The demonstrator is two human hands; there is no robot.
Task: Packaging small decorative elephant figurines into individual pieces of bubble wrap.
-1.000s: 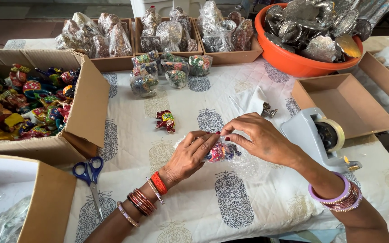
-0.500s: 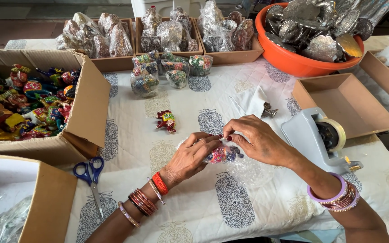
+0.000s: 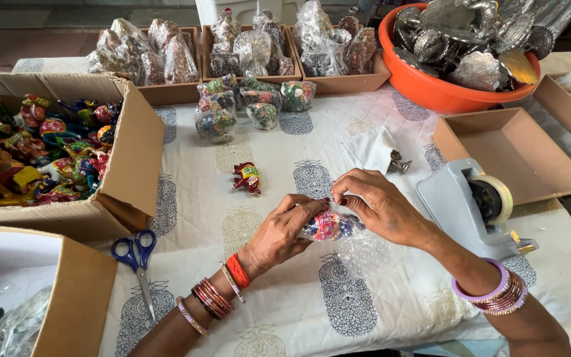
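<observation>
A patterned counter (image 3: 365,311) carries an orange basin (image 3: 431,92), a cardboard box (image 3: 130,165) of painted figures, a grey tape dispenser (image 3: 460,205) and blue scissors (image 3: 135,254). At its middle, the left hand (image 3: 282,231) and right hand (image 3: 378,205) pinch a small colourful figure (image 3: 328,226) — half-wrapped in bubble wrap (image 3: 365,254) — between them.

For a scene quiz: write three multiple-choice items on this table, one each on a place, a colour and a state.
1. Where do the scissors lie?
A. on the cloth left of the hands
B. in the basin
C. on the tape dispenser

2. What colour is the basin?
A. blue
B. orange
C. white

3. How is the wrapped figure held?
A. left hand only
B. lying free
C. both hands, right hand too

Answers: 1 A, they rest by the cardboard boxes; 2 B, its rim shows orange; 3 C, fingers of both hands pinch it.
</observation>
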